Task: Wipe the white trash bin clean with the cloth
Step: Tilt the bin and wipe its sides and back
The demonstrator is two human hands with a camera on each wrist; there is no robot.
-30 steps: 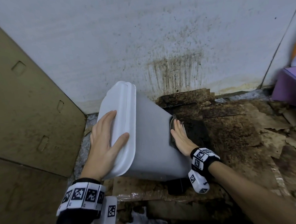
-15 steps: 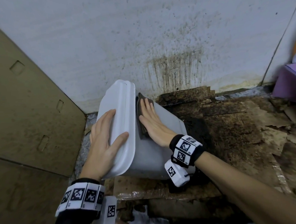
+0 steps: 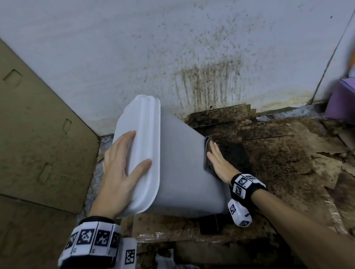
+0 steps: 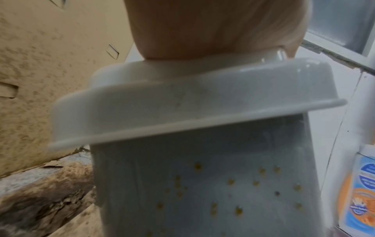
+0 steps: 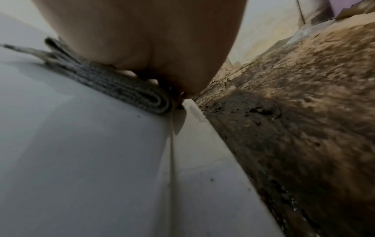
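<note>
At the lower left of the head view the left hand (image 3: pixel 120 168) lies with straight, spread fingers on the lid (image 3: pixel 140 152) of the white trash bin (image 3: pixel 180 171), thumb on the lid's top, clasping nothing; the bin is tilted, lid toward the left, in the middle of the frame; right of centre the right hand (image 3: pixel 219 163) presses flat, fingers straight and together, on a folded grey cloth (image 3: pixel 207 155) against the bin's right edge; only the left wrist view shows yellowish specks (image 4: pixel 231 182) on the bin's near wall and a blue-and-orange package (image 4: pixel 363 189) at far right; only the right wrist view shows the cloth's rolled fold (image 5: pixel 129 89); the lid is shut, contents unseen; stained cardboard (image 3: pixel 276 160) covers the floor at lower right; a cardboard panel (image 3: pixel 32 131) stands at left; behind, a white wall (image 3: pixel 167 42) bears a dark drip stain (image 3: pixel 207 85); a purple box (image 3: pixel 349 100) sits at far right.
</note>
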